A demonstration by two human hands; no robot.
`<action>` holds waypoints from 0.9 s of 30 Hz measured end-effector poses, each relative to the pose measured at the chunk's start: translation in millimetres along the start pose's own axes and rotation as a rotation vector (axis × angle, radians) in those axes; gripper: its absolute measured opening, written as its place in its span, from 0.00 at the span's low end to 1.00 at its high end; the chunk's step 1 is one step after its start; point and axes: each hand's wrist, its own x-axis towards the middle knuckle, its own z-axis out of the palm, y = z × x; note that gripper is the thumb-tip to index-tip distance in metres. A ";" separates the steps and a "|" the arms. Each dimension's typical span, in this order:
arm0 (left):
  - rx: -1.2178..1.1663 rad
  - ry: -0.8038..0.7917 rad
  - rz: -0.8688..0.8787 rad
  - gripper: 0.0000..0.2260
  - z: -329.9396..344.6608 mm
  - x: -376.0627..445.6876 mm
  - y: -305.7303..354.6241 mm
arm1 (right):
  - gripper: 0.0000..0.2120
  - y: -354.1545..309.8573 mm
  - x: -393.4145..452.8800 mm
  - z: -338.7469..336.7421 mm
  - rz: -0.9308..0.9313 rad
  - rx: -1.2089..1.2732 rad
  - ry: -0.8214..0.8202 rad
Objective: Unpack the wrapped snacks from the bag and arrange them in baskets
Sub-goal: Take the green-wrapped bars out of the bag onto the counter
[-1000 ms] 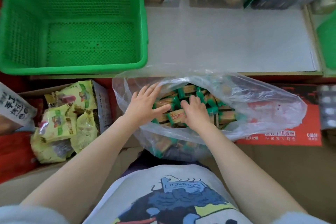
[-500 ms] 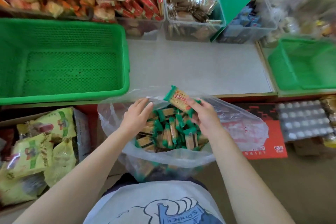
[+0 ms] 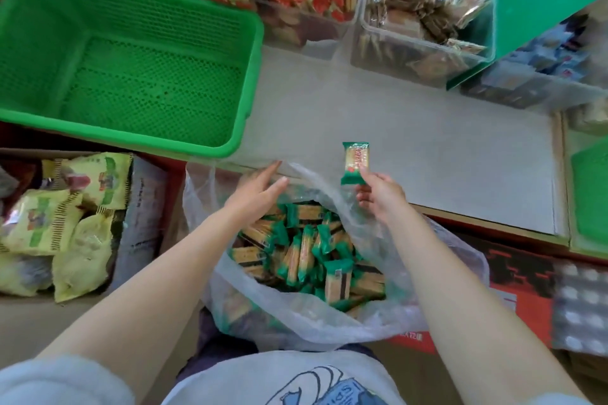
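Snack (image 3: 355,163) pinched upright in R hand (image 3: 381,197) above bag (image 3: 427,273); L hand (image 3: 260,189) spread at bag rim.

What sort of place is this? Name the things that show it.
Probably a small shop's snack shelf being stocked: clear plastic bins of wrapped snacks, an empty green mesh plastic basket, and a clear plastic bag of green-wrapped biscuits.

Grey shelf (image 3: 394,115) under green basket (image 3: 131,138), clear bins (image 3: 408,49)
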 end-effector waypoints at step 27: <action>0.331 -0.073 -0.032 0.30 11.8 -4.8 3.5 | 0.31 44.1 -36.8 -50.7 -0.306 -1.063 0.076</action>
